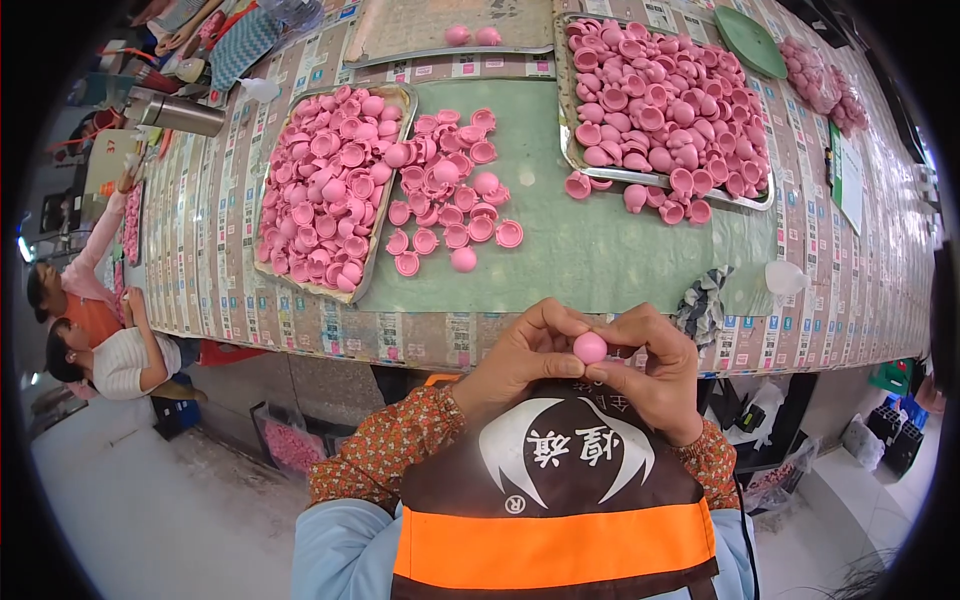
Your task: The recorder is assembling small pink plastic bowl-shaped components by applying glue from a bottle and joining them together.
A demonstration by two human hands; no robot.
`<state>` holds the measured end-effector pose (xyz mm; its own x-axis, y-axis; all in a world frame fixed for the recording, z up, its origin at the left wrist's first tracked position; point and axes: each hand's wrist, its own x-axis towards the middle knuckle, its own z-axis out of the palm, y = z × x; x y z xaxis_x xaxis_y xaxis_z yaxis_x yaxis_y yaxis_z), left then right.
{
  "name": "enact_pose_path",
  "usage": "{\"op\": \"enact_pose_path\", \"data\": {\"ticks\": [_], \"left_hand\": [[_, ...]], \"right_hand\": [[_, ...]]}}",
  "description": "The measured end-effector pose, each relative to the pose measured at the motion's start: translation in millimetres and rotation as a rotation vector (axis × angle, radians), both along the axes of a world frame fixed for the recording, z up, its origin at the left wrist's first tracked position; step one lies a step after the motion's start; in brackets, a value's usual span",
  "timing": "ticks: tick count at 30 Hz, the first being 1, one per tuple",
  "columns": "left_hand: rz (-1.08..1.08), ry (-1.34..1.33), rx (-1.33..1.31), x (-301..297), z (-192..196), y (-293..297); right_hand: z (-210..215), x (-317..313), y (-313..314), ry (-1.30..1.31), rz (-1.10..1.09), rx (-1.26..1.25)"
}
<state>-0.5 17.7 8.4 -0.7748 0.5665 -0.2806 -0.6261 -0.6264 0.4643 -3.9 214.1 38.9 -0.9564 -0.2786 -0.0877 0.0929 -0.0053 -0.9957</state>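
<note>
A small round pink plastic case (590, 348) is pinched between both my hands, close to my apron at the table's near edge. My left hand (525, 358) grips it from the left with thumb and fingertips. From the right, my right hand (650, 370) holds it between thumb and index finger. Its smooth domed side shows; the rest is hidden by my fingers. Beyond my hands, several loose pink cases (455, 235), many hinged wide apart, lie on a green mat (540, 280).
Pink cases heap a metal tray (375, 235) at left and another tray (565, 150) at right. A grey rag (705, 300) and a whitish translucent piece (787, 277) lie right of my hands. A steel flask (180, 112) rests far left; two people (110, 350) work beyond it.
</note>
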Motion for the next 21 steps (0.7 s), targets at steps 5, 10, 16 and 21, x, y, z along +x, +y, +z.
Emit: {"op": "enact_pose_path", "data": {"ticks": [5,10,16,21], "left_hand": [[-0.087,-0.186,-0.009,-2.1,-0.6,-5.0],[-0.09,-0.038,-0.108,-4.2,0.0,-7.8],[-0.036,0.004,-0.112,-4.7,4.3,-7.6],[-0.051,0.135,-0.174,-2.7,-0.4,-9.0]], "right_hand": [[4.8,-7.4,0.0,0.582,0.066,0.569],[6.7,-6.2,-6.6,0.622,0.008,0.649],[-9.3,-3.0,-10.1,0.408,-0.079,0.435],[-8.4,-2.3,-11.0,0.473,-0.084,0.464]]}}
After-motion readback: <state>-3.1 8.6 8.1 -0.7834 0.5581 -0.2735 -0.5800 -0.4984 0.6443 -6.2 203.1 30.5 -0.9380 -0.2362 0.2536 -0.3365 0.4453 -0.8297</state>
